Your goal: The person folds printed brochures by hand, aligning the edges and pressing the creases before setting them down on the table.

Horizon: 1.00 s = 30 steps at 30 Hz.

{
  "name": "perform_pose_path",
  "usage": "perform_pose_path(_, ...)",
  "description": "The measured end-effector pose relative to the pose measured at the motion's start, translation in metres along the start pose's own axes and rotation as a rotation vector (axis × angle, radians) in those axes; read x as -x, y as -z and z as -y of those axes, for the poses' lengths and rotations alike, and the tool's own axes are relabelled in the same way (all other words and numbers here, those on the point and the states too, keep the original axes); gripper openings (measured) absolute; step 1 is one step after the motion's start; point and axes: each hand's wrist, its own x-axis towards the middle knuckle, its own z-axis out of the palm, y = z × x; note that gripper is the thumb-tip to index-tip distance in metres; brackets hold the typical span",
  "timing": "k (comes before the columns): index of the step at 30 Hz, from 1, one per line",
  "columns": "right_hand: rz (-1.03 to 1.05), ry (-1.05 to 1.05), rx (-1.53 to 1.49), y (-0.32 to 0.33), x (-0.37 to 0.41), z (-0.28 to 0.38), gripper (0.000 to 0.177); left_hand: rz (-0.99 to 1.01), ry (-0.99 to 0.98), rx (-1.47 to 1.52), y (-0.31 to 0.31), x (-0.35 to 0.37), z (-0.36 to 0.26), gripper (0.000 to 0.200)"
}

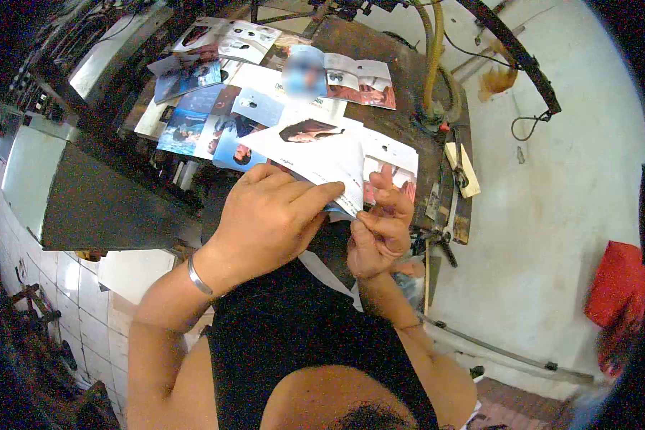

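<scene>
A white printed sheet [330,154] with a dark picture and small lettering is held up at the front of the workbench, tilted over other prints. My left hand [272,211], with a silver bracelet at the wrist, grips its lower edge, index finger stretched along it toward the corner. At the lower right corner my right hand [380,233] pinches the sheet between thumb and fingertips. A strip of blue shows under the sheet's edge near both hands. Behind and partly beneath it lie several colour-printed sheets [193,132], some overlapping. Another print [401,158] sits just beyond my right fingers.
The dark wooden workbench [401,61] carries the prints. Hoses [430,72] rise at its right, near a wrench-like tool [453,204] and a pale wooden piece [466,168]. A grey metal machine part [107,197] stands at left. Red cloth [613,283] is at far right.
</scene>
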Motion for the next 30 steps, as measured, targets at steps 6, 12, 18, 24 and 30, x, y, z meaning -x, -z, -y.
perform_pose_path(6, 0.074, -0.006, 0.113, 0.01, -0.017, 0.004, 0.02, -0.094, -0.021, 0.047, 0.001, -0.002, 0.001, 0.047)
perform_pose_path(12, 0.083, -0.362, 0.265, 0.02, -0.025, 0.018, 0.086, -0.279, -0.084, -0.069, 0.034, -0.014, 0.009, 0.05)
perform_pose_path(18, 0.021, -0.974, -0.03, 0.048, 0.027, -0.005, 0.087, -0.824, -0.01, 0.08, 0.059, -0.033, 0.036, 0.036)
perform_pose_path(24, -0.052, -1.242, -0.867, -0.001, 0.078, -0.008, 0.076, -1.174, 0.22, 0.322, 0.052, -0.053, 0.04, 0.032)
perform_pose_path(30, -0.263, -1.162, -0.608, -0.013, 0.027, -0.017, 0.078, -1.25, 0.068, 0.293, 0.027, -0.041, 0.07, 0.047)
